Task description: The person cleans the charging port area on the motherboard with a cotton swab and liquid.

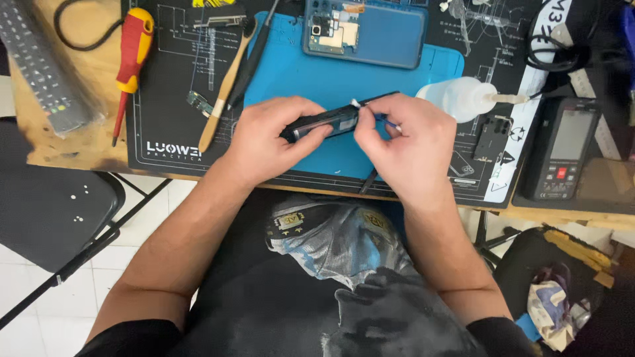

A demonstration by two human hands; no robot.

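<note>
At the table's left edge lay one grey remote control (40, 63), and just beside it one red-and-yellow-handled screwdriver (131, 56), its tip toward the front edge. On the black printed work mat (172, 125) rested one wooden-handled brush (225, 82), with a small green circuit strip (198, 102) touching near its lower end. The left hand (264, 142) had its fingers clamped round the left end of a slim black phone frame (331, 119), held edge-up just above the blue silicone mat (317, 82) near the table's front edge. The right hand (410, 145) pinched one white-tipped cotton swab (370, 112), its fingertips pressed together on the stick and the tip touching the frame's upper edge. It looked to me like the cleaning step, wiping residue from the rim; any further stroke would want a light, steady pass along that narrow edge with the frame kept from twisting. Behind the hands, at the blue mat's far edge, sat one opened blue phone (364, 30), its innards showing. To the right lay one clear plastic squeeze bottle (463, 98) on its side, then one dark plate-like part (493, 135), and near the right edge one black handheld meter (562, 155). Two hands, one of everything else.
</note>
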